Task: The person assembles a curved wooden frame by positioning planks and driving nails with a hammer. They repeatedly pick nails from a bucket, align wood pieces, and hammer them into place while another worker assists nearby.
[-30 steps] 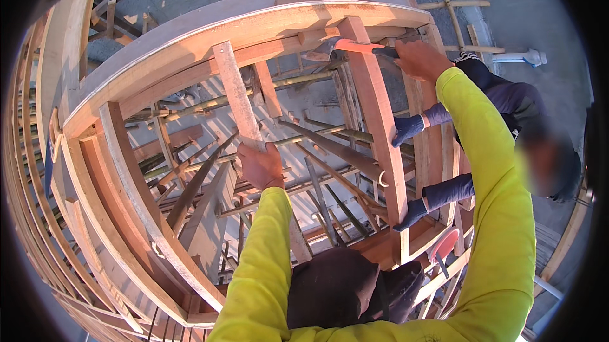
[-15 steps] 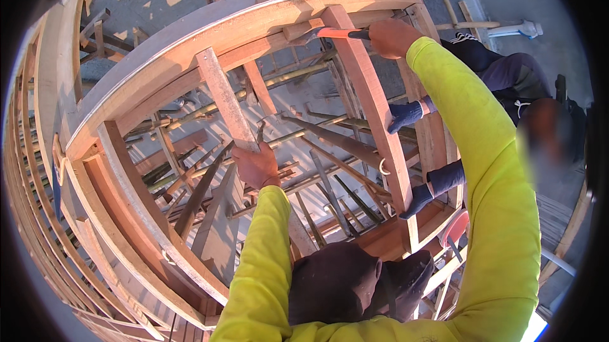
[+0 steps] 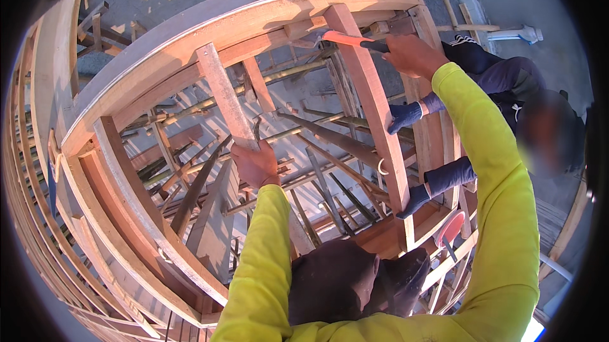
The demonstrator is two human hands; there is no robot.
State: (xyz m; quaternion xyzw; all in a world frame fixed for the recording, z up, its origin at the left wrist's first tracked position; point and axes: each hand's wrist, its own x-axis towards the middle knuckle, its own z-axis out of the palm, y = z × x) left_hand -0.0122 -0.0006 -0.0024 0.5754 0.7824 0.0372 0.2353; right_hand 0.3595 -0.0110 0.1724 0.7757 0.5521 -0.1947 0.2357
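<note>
My right hand (image 3: 413, 55) is wrapped round the black grip of a hammer with an orange shaft (image 3: 346, 39). The hammer crosses above the upper part of a reddish wooden crossbeam (image 3: 374, 107), its metal head just past the beam's left side, near the curved outer timber (image 3: 228, 25). My left hand (image 3: 255, 164) is closed round the near part of a shorter, pale-faced wooden beam (image 3: 225, 95). A dark curved metal piece (image 3: 256, 128) stands up beside its fingers; what it belongs to is hidden.
Below the open frame lie many bamboo poles and props (image 3: 330, 136). Another person's dark-socked feet (image 3: 406, 117) rest on the right crossbeam, with that person seated at the right. A red disc (image 3: 449, 229) sits on the frame near my legs. Curved timbers (image 3: 127, 215) run along the left.
My right hand has moved slightly right and down with the hammer, drawing its head away from the wood by the outer timber. My left hand stays on its beam.
</note>
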